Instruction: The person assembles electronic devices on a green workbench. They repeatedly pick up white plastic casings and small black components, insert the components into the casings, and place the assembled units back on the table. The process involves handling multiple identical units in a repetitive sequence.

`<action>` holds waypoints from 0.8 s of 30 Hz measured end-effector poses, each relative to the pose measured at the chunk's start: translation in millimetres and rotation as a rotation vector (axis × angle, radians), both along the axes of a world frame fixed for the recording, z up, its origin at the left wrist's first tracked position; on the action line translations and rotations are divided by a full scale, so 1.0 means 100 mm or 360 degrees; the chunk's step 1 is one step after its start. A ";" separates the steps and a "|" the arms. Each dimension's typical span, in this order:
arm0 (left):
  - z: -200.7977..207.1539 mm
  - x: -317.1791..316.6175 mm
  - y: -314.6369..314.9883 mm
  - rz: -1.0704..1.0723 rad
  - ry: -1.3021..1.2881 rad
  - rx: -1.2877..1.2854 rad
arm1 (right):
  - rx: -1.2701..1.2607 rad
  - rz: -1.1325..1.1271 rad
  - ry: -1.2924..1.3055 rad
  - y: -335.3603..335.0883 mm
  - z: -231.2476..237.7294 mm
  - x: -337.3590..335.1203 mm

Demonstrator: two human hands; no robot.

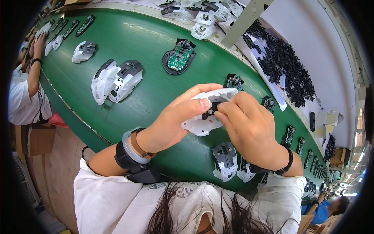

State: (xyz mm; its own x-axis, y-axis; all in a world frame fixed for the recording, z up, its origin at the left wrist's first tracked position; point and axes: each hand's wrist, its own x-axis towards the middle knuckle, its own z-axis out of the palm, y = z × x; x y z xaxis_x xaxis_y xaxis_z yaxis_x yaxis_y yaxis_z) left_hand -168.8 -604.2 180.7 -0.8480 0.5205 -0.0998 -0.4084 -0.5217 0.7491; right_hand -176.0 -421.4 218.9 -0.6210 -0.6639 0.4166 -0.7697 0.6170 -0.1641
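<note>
Green table (136, 39) | left hand (174, 113) grips white shell (201, 128) | right hand (253, 123) seemingly pinches black part (210, 111) (partly hidden by fingers)

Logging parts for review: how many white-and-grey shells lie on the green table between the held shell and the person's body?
2. A left shell, in full view, and a right shell, partly hidden by the right hand, which may hide more.

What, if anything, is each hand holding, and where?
Left hand: white curved plastic shell, by its left side. Right hand: at a small black part inside the shell; firm hold unclear.
</note>
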 end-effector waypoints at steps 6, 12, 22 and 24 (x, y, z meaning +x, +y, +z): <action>0.00 -0.02 -0.06 -0.0037 -0.0010 0.0089 | 0.0054 -0.0094 0.0070 -0.06 0.05 0.01; -0.03 0.00 -0.07 -0.0098 0.0042 0.0235 | 0.0068 0.0045 -0.0008 -0.04 -0.01 -0.01; -0.14 -0.01 -0.08 0.0274 0.0127 -0.0252 | -0.0276 0.0264 0.0223 0.04 0.05 -0.02; -0.11 0.00 -0.08 0.0266 0.0186 -0.0354 | -0.0251 0.0374 0.0223 0.00 0.03 -0.05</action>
State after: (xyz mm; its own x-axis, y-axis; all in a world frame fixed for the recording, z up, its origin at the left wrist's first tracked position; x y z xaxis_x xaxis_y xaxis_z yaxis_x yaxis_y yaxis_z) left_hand -168.7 -612.3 169.7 -0.9324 0.3493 -0.0926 -0.2352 -0.3922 0.8893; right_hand -181.2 -421.4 221.9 -0.3878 -0.7028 0.5964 -0.9100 0.3951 -0.1261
